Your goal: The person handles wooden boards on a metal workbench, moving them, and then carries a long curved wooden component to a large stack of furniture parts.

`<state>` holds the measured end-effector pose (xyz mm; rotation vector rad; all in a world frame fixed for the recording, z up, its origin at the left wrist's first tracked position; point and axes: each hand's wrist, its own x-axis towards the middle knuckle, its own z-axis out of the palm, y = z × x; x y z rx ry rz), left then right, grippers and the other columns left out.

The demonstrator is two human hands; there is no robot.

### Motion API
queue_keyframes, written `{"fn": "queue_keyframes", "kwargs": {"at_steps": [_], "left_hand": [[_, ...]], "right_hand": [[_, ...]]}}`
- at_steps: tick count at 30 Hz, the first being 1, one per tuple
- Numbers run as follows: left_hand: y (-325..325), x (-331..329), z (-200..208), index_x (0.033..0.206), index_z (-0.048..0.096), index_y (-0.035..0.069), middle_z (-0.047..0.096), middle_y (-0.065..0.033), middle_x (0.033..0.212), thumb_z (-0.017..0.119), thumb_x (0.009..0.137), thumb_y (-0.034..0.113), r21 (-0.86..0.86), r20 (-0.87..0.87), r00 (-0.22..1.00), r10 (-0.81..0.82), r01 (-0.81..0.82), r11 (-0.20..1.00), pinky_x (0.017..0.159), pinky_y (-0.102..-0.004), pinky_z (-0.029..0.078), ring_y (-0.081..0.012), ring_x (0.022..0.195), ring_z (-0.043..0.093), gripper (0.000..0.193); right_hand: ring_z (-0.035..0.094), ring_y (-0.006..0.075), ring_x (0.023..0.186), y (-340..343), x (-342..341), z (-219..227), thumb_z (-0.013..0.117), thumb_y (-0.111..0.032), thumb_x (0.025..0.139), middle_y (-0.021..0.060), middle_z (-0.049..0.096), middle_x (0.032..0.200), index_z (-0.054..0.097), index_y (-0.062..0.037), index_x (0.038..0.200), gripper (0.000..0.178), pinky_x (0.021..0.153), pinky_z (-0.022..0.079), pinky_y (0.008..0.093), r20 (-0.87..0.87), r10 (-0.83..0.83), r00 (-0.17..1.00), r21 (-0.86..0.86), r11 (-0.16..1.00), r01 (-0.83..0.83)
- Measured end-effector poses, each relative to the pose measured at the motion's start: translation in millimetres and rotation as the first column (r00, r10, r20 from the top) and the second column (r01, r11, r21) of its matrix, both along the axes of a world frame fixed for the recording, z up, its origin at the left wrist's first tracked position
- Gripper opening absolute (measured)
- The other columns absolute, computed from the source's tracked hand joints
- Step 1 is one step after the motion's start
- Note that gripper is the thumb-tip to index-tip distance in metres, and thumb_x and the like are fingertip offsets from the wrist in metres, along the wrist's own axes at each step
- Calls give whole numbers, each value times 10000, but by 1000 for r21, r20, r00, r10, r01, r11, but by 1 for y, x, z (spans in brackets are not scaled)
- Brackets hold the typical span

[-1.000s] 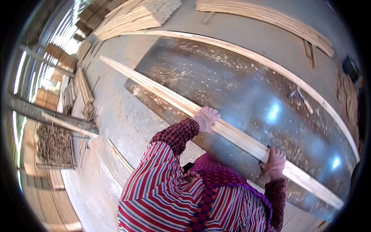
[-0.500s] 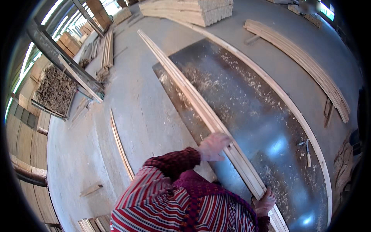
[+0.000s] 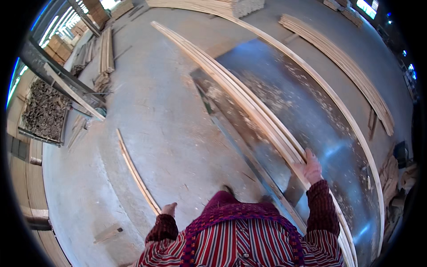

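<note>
My right hand (image 3: pixel 311 167) grips the near end of a bundle of long thin wooden strips (image 3: pixel 231 89). The bundle runs away from me along the left edge of a shiny metal sheet (image 3: pixel 338 147) that lies on the concrete floor and is dusted with sawdust. My left hand (image 3: pixel 169 208) hangs free at my side and holds nothing. It is just above the near end of a single loose wooden strip (image 3: pixel 133 169) on the floor. Both sleeves are red striped.
Another long strip (image 3: pixel 342 107) follows the far edge of the sheet. Beyond it a pile of strips (image 3: pixel 356 71) lies on the floor, with a stack (image 3: pixel 213 5) at the top. A bin of short sticks (image 3: pixel 44 111) and metal framing stand at the left.
My left hand has let go of the strips and dropped to my side. My right hand stays on the bundle. My view has turned, so the strips now point straight away.
</note>
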<state>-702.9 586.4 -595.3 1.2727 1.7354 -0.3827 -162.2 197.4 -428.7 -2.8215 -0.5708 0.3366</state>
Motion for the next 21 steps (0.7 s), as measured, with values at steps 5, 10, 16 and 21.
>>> {"fn": "queue_keyframes", "kwargs": {"at_steps": [5, 10, 16, 21], "left_hand": [[29, 27, 61, 1068, 637, 1, 527, -5, 679, 669, 844, 308, -43, 349, 865, 360, -369, 928, 521, -294, 429, -136, 561, 496, 382], [52, 46, 43, 1015, 629, 37, 537, -16, 717, 679, 858, 291, -164, 427, 783, 452, -424, 891, 544, -305, 442, -141, 606, 507, 303], [105, -7, -42, 1193, 643, 36, 682, -87, 936, 590, 904, 355, 11, 289, 957, -39, 37, 999, 800, -327, 493, -244, 846, 623, 434], [224, -7, -38, 1035, 653, 57, 656, -97, 821, 584, 907, 329, 262, 97, 897, -432, 396, 880, 720, -383, 495, -275, 774, 626, 308]], "right_hand": [[532, 385, 1180, 169, 60, -3, 735, -498, 691, 241, 556, 1270, 382, -94, 1417, 903, 959, 447, 454, -81, 20, 997, -29, 999, -23], [505, 350, 1238, 320, 96, 15, 720, -497, 709, 207, 510, 1358, 330, -103, 1453, 928, 1017, 418, 423, -36, 68, 997, -29, 997, -70], [519, 306, 1219, 491, 147, 7, 758, -502, 652, 169, 525, 1322, 285, -74, 1462, 1031, 1010, 424, 388, 2, 164, 986, 32, 986, -164], [506, 297, 1230, 613, 164, 21, 776, -486, 639, 161, 506, 1344, 260, -43, 1467, 1072, 997, 439, 381, -100, 235, 967, -85, 966, -243]]}}
